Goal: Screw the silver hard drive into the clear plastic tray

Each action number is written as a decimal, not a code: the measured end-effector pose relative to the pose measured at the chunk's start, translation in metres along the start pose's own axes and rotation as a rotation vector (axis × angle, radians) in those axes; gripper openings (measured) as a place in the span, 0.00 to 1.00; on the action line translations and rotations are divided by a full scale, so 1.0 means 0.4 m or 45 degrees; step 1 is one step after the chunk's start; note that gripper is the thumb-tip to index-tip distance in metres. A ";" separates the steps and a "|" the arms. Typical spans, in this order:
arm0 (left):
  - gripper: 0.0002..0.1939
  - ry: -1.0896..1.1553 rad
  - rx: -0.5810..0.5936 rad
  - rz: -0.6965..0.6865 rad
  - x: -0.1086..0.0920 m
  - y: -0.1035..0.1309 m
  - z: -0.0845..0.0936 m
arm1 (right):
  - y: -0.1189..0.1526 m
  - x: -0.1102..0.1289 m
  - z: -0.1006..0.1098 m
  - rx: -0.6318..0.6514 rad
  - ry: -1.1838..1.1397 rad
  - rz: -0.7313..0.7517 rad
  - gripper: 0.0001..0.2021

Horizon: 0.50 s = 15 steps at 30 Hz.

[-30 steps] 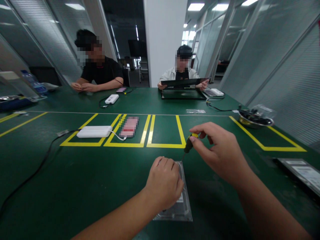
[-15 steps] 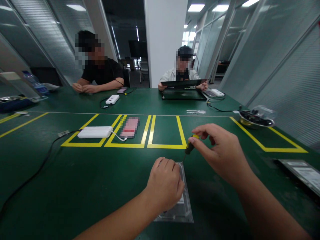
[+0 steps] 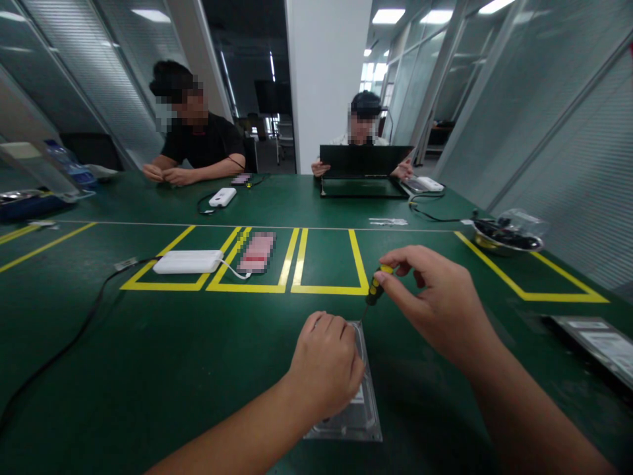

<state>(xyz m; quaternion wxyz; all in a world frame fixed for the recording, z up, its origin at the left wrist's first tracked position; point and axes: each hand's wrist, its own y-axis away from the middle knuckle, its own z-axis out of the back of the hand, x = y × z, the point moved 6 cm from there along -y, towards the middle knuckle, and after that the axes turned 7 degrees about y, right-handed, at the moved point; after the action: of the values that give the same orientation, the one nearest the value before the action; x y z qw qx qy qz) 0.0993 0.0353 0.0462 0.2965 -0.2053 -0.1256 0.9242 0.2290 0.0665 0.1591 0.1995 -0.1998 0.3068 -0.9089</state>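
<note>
A flat silvery hard drive [image 3: 352, 422] lies on the green table in front of me. My left hand [image 3: 326, 363] rests over it with curled fingers, pressing on it and hiding much of its top. Between the thumb and fingers of my right hand [image 3: 430, 297] is a screwdriver [image 3: 378, 287] with a dark and yellow handle. The screwdriver slants, its thin shaft pointing down at the drive's far right corner. Whether the tip sits in a screw is too small to tell.
At right lies another labelled drive [image 3: 601, 346]. Beyond it stands a metal bowl [image 3: 509, 244] of dark items. A white power bank [image 3: 188, 262] is cabled to a pink phone [image 3: 257, 253], near yellow tape outlines. Across the table sit two people, one holding a dark panel [image 3: 366, 160].
The screwdriver handle has turned slightly in my right fingers, showing more yellow. My left hand and the drive stay put. Across the table, the person has tilted the dark panel more upright.
</note>
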 end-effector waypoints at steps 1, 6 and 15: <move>0.09 0.001 0.002 0.003 0.000 0.000 -0.001 | 0.001 -0.001 0.000 -0.001 0.000 -0.007 0.04; 0.09 0.002 0.026 0.015 0.001 -0.001 -0.004 | -0.002 0.001 -0.003 0.031 0.003 -0.027 0.02; 0.09 -0.001 0.032 0.013 0.000 0.000 -0.003 | 0.001 0.000 0.001 -0.016 -0.023 0.011 0.04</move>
<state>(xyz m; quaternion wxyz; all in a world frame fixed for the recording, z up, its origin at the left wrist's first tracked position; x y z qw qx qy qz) 0.1000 0.0355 0.0451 0.2943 -0.2020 -0.1131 0.9273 0.2294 0.0661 0.1592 0.2049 -0.2080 0.3115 -0.9043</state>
